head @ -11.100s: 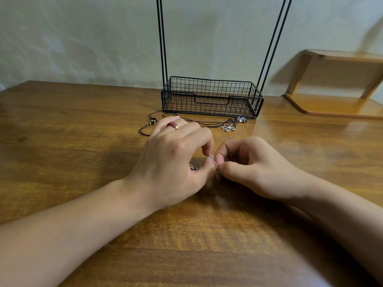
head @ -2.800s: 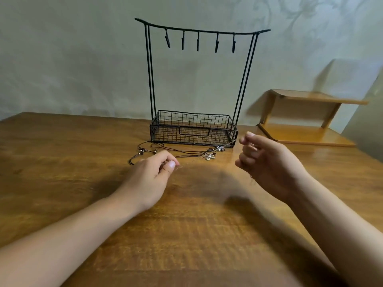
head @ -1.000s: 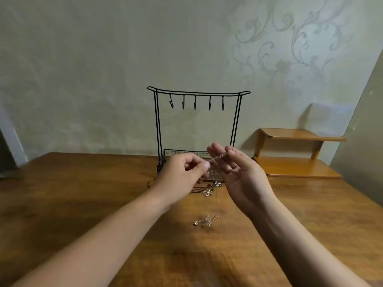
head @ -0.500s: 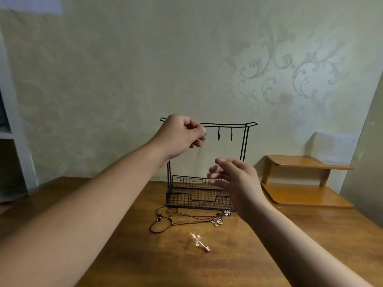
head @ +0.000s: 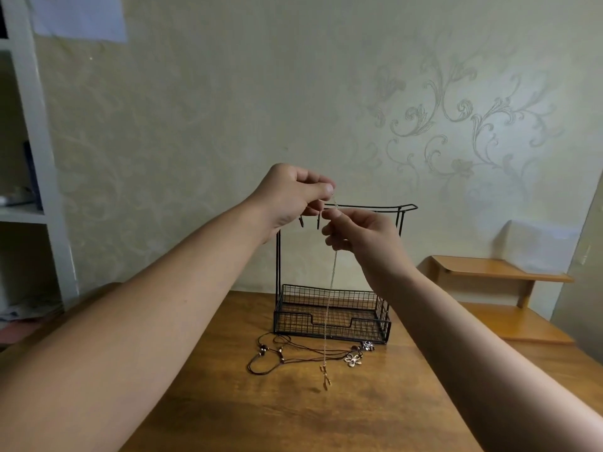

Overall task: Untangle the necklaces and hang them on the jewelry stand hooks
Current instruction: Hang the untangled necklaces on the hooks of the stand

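Both hands are raised in front of the top bar of the black wire jewelry stand (head: 375, 207). My left hand (head: 290, 194) pinches the top of a thin gold chain necklace (head: 330, 298). My right hand (head: 359, 231) pinches the same chain just below. The chain hangs straight down, and its small pendant (head: 324, 376) dangles just above the table. Two hooks (head: 310, 220) show under my left hand; the others are hidden behind the hands. A dark cord necklace (head: 280, 355) with flower pendants (head: 354, 359) lies on the table in front of the stand's basket (head: 331, 318).
The stand sits on a wooden table (head: 293, 415) against a patterned wall. A small wooden shelf unit (head: 489, 288) stands at the right. A white shelving unit (head: 29, 190) is at the far left.
My right hand rose to join the left at the top bar and took hold of the chain. The pendant lifted off the table and now hangs in the air.
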